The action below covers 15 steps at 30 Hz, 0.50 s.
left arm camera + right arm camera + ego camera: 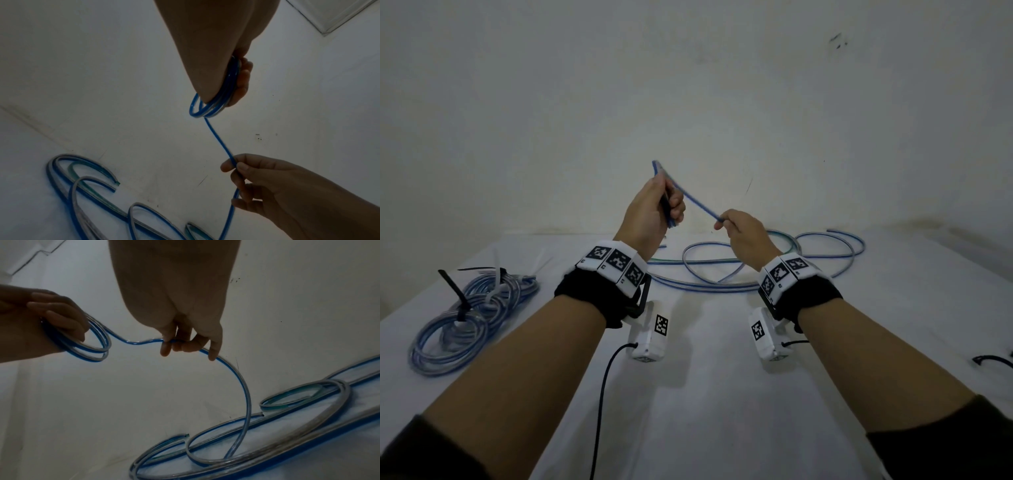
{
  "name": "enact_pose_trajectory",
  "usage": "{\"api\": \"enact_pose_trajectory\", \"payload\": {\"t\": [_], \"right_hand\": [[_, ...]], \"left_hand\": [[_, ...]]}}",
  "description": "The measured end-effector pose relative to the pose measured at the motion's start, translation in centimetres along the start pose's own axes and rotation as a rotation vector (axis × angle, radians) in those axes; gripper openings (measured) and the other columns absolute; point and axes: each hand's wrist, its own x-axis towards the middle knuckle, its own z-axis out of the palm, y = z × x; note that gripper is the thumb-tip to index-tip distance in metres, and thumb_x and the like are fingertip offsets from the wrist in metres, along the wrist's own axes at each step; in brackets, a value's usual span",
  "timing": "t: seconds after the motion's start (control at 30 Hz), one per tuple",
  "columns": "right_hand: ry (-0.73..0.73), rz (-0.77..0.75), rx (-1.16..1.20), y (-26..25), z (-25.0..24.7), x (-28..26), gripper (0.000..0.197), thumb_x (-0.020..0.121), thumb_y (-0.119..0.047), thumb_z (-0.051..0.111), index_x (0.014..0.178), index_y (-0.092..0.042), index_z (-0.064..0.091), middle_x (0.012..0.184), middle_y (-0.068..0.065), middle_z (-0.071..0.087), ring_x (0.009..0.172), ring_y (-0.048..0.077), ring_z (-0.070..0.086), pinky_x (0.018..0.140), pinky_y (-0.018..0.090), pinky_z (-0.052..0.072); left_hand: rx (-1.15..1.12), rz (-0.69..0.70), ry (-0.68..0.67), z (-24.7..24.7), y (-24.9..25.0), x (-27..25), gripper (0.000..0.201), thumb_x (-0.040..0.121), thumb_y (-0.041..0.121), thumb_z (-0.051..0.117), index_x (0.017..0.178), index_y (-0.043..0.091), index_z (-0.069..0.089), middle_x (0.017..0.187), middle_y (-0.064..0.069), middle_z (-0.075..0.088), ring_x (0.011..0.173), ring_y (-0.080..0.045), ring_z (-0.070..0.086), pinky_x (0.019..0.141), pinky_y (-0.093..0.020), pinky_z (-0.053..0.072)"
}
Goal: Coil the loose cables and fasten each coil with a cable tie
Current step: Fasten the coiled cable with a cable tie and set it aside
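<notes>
Above a white table (705,394), the left hand (650,212) grips a small coil of blue cable (244,386). The right hand (743,233) pinches the same cable beside it, and the rest trails onto the table. At far left lie finished coils (472,318), seemingly bound with cable ties (457,294).
</notes>
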Motion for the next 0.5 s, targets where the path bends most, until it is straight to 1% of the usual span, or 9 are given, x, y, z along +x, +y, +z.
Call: {"api": "enact_pose_trajectory", "payload": {"t": [0.07,0.17,0.2,0.23,0.3,0.33,0.37,0.43,0.5], "right_hand": [[-0.043,-0.054,-0.022,-0.4,-0.1,-0.2,0.028,0.098,-0.006,0.034,0.101,-0.001,0.061,0.090,0.002,0.054,0.084,0.016,0.045,0.066,0.021,0.026],[-0.117,-0.102,0.000,-1.3,-0.3,-0.8,0.022,0.098,-0.006,0.035,0.100,-0.001,0.057,0.072,-0.010,0.045,0.067,0.011,0.041,0.057,0.016,0.029],[-0.147,-0.103,0.032,-1.6,-0.4,-1.1,0.020,0.098,-0.007,0.035,0.101,-0.002,0.054,0.069,-0.008,0.045,0.063,0.011,0.039,0.056,0.016,0.030],[-0.175,-0.099,0.068,-1.9,-0.4,-1.3,0.017,0.098,-0.009,0.035,0.101,-0.004,0.051,0.070,0.000,0.047,0.063,0.014,0.038,0.057,0.020,0.031],[-0.208,-0.092,0.123,-2.5,-0.5,-1.4,0.012,0.097,-0.011,0.037,0.097,-0.008,0.048,0.079,0.015,0.052,0.068,0.018,0.040,0.063,0.028,0.033],[-0.219,-0.085,0.145,-2.7,-0.5,-1.4,0.010,0.097,-0.011,0.039,0.094,-0.009,0.049,0.083,0.016,0.054,0.072,0.018,0.042,0.066,0.029,0.034],[-0.231,-0.077,0.167,-2.8,-0.6,-1.3,0.010,0.096,-0.010,0.041,0.092,-0.011,0.049,0.086,0.013,0.057,0.076,0.018,0.045,0.070,0.029,0.036],[-0.252,-0.077,0.205,-3.1,-0.8,-1.2,0.012,0.095,-0.009,0.043,0.088,-0.012,0.052,0.086,-0.002,0.058,0.081,0.013,0.048,0.075,0.024,0.037],[-0.256,-0.087,0.222,-3.0,-1.0,-1.1,0.014,0.095,-0.009,0.043,0.086,-0.012,0.054,0.079,-0.011,0.055,0.074,0.005,0.047,0.070,0.015,0.037]], "left_hand": [[-0.035,-0.005,0.033,0.1,-0.1,0.2,0.033,0.102,0.025,0.023,0.074,0.015,0.038,0.051,0.006,0.044,0.045,-0.010,0.037,0.054,-0.024,0.027],[0.065,0.018,0.112,0.0,-0.2,0.5,0.033,0.102,0.022,0.024,0.073,0.015,0.038,0.054,0.006,0.045,0.048,-0.010,0.039,0.054,-0.022,0.030],[0.160,0.052,0.141,0.0,-0.4,0.5,0.032,0.102,0.020,0.025,0.072,0.015,0.038,0.057,0.005,0.046,0.050,-0.010,0.040,0.055,-0.022,0.033],[0.267,0.094,0.167,0.0,-0.6,0.4,0.032,0.102,0.019,0.027,0.072,0.015,0.038,0.062,0.003,0.047,0.053,-0.010,0.042,0.055,-0.022,0.037],[0.453,0.192,0.197,-0.2,-1.2,0.1,0.030,0.102,0.017,0.028,0.074,0.015,0.040,0.070,-0.001,0.051,0.059,-0.012,0.049,0.059,-0.020,0.045],[0.519,0.230,0.195,-0.3,-1.5,0.0,0.029,0.102,0.016,0.028,0.076,0.015,0.041,0.073,-0.002,0.055,0.063,-0.014,0.053,0.064,-0.020,0.048],[0.581,0.255,0.181,-0.5,-1.8,0.0,0.028,0.102,0.016,0.028,0.078,0.016,0.042,0.075,-0.001,0.058,0.068,-0.016,0.057,0.069,-0.022,0.051],[0.723,0.277,0.128,-0.9,-2.4,-0.3,0.025,0.102,0.016,0.029,0.080,0.016,0.043,0.080,0.000,0.062,0.076,-0.018,0.062,0.076,-0.026,0.053],[0.879,0.291,0.064,-1.2,-2.6,-0.6,0.023,0.101,0.018,0.031,0.086,0.011,0.045,0.083,-0.001,0.063,0.078,-0.016,0.063,0.078,-0.025,0.052]]}}
